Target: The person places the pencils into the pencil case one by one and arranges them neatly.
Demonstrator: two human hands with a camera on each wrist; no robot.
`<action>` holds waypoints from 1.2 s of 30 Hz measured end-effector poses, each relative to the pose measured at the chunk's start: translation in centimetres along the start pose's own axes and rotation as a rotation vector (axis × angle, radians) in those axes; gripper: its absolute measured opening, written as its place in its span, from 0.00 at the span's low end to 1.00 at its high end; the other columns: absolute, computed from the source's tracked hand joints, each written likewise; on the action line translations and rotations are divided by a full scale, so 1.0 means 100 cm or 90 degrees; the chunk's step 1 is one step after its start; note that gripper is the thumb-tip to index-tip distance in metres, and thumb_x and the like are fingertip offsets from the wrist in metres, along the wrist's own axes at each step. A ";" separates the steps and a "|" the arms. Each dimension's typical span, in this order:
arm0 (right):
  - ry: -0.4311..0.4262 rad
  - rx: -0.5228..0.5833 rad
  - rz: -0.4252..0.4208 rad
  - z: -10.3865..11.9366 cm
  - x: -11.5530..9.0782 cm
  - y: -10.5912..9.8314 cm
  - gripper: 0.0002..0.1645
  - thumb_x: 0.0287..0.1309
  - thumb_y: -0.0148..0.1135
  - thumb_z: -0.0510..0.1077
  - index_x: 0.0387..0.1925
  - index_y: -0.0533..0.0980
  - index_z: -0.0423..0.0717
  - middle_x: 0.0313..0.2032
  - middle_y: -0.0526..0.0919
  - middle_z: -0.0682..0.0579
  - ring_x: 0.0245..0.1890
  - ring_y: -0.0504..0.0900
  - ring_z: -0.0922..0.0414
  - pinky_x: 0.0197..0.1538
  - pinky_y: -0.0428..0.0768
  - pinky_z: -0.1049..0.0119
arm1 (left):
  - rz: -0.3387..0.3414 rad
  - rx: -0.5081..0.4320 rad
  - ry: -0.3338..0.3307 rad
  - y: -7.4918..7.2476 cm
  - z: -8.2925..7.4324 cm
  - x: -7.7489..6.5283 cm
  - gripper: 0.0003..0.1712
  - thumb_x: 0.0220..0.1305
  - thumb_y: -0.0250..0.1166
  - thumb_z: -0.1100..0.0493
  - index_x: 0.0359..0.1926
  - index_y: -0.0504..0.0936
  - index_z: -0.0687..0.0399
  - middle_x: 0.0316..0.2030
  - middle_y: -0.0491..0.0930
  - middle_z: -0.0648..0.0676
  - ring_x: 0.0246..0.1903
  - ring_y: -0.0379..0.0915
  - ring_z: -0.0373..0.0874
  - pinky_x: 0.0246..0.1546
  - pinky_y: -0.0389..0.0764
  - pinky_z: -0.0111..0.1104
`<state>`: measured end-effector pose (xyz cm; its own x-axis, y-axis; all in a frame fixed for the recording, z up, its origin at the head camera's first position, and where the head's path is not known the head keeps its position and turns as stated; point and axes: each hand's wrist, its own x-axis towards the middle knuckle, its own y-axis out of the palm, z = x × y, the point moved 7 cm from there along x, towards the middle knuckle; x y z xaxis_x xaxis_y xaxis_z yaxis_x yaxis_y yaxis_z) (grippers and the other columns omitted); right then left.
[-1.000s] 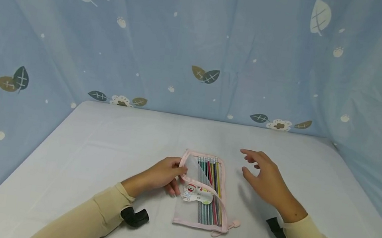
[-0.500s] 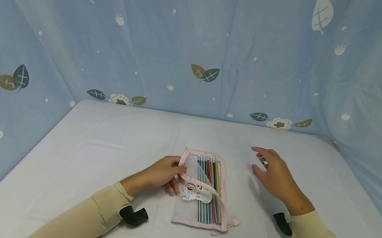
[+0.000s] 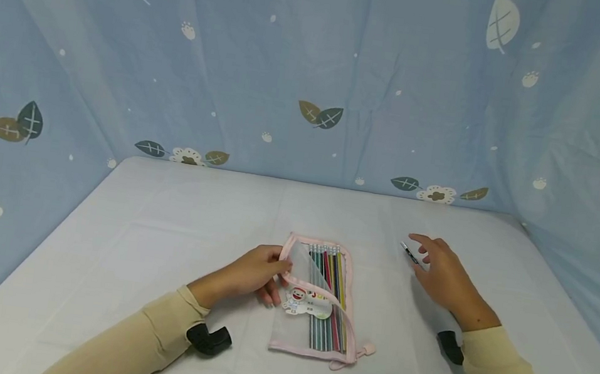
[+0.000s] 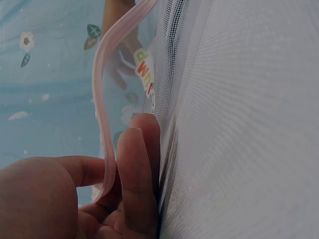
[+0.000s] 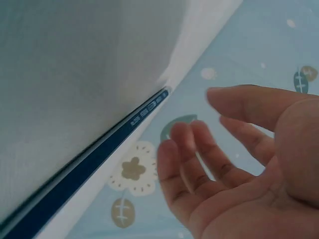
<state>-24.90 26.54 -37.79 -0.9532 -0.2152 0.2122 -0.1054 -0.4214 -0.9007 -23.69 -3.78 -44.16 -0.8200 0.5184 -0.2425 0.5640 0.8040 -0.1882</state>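
A mesh pencil case [image 3: 289, 331] with pink trim lies on the table, its top side lifted at the left. Several pencils [image 3: 328, 330] lie side by side in it. My left hand [image 3: 254, 274] holds the pink edge, pinched between thumb and fingers; in the left wrist view, the thumb is at the pink trim [image 4: 102, 74]. My right hand [image 3: 446, 279] hovers over the table to the right, fingers loosely bent and holding nothing. Beneath it lies a slim dark pencil-like stick [image 3: 409, 252], partly covered by the hand; pale letters show on the blue stick [image 5: 112, 132] in the right wrist view.
A white cloth covers the table [image 3: 205, 212]. Behind and at both sides hangs a blue curtain [image 3: 270, 69] with leaf prints. A pink zip pull [image 3: 366, 350] sticks out at the case's lower right corner.
My right hand has moved to the right, away from the case, and the dark stick has come into sight beside its fingers. My left hand keeps its hold on the pencil case.
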 end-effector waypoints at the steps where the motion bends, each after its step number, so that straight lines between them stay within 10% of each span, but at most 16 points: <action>1: 0.001 0.000 0.006 -0.002 0.000 0.000 0.36 0.49 0.60 0.29 0.62 0.63 0.40 0.44 0.73 0.36 0.41 0.77 0.44 0.35 0.81 0.57 | 0.000 0.000 0.000 0.000 0.000 0.000 0.14 0.70 0.48 0.55 0.45 0.69 0.63 0.32 0.76 0.59 0.17 0.79 0.46 0.17 0.83 0.37; 36: 0.071 0.000 0.140 -0.024 -0.004 0.014 0.42 0.46 0.58 0.26 0.65 0.57 0.39 0.43 0.72 0.33 0.34 0.76 0.50 0.28 0.80 0.64 | -0.006 0.004 -0.002 0.000 -0.002 -0.001 0.14 0.70 0.49 0.55 0.45 0.70 0.63 0.32 0.76 0.59 0.17 0.79 0.45 0.18 0.83 0.37</action>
<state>-25.32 28.13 -40.02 -0.9787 -0.2027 -0.0316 0.1076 -0.3756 -0.9205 -23.65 -3.81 -43.96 -0.8254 0.5095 -0.2431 0.5564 0.8072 -0.1973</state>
